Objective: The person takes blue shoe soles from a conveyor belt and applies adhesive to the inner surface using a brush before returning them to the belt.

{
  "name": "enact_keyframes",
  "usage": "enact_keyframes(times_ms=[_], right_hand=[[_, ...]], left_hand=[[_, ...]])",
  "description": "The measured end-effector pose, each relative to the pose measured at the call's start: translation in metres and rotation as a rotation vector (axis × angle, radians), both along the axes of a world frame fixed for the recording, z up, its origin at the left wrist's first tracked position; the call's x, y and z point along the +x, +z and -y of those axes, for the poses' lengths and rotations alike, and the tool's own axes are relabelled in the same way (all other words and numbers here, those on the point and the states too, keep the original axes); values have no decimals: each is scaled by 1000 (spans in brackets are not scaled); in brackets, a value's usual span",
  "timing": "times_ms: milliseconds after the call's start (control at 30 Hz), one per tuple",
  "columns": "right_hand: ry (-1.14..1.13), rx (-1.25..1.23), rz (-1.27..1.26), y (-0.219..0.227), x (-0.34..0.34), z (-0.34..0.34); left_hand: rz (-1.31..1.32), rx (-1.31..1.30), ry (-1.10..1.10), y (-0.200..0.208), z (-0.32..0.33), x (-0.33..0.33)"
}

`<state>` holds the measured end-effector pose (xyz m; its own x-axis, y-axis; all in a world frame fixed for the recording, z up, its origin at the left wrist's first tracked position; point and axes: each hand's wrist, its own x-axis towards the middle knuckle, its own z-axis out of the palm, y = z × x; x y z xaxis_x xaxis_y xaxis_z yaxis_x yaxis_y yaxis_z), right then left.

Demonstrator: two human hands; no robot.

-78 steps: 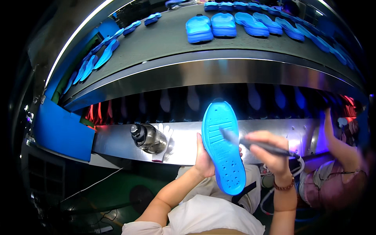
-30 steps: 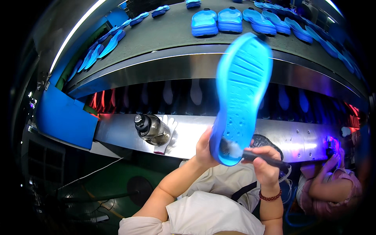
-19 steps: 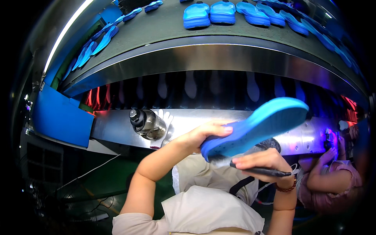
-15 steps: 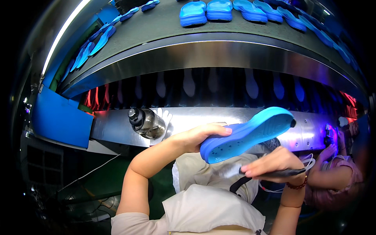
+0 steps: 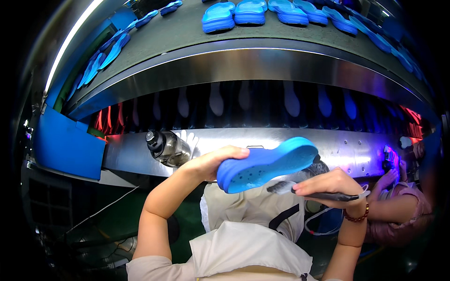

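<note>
A blue shoe sole (image 5: pixel 267 167), lighter blue on its upturned inner face and dotted with small holes, is tilted in front of me above my lap. My left hand (image 5: pixel 213 161) grips its left end, the thumb on the near top edge. My right hand (image 5: pixel 333 183) is closed around the dark handle of a brush (image 5: pixel 281 188). Its bristle end points left, just below the sole's right half; I cannot tell whether it touches. A thin pale tube runs from the handle by my wrist. A dark, shiny thing (image 5: pixel 320 166) lies partly hidden behind the sole.
A metal ledge (image 5: pixel 220 140) carries a dark-capped bottle (image 5: pixel 168 149) with a white glove (image 5: pixel 190 140) beside it. Beyond, a belt (image 5: pixel 173 40) bears several blue soles (image 5: pixel 250 12). Another person (image 5: pixel 398 206) works close at my right. A blue panel (image 5: pixel 70 145) stands left.
The sole has come left and its right end has dropped lower. My right hand has risen slightly, and the brush, blurred before, now shows more clearly. The view has shifted a little.
</note>
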<state>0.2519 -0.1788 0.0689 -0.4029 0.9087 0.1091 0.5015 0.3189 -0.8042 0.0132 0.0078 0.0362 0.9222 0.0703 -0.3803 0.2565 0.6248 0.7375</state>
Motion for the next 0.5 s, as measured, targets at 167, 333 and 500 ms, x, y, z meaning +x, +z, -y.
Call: enact_keyframes(times_ms=[167,333,500], right_hand=[[-313,99,-257,-29,10,-11],[-204,137,-246,-12,-10,3],[-497,107,-402,-39,-32,-19]], left_hand=[[44,-36,48,-2,-13,-7],[-43,-172,406,-10,-21,-23],[534,-449,427,-72,11,34]])
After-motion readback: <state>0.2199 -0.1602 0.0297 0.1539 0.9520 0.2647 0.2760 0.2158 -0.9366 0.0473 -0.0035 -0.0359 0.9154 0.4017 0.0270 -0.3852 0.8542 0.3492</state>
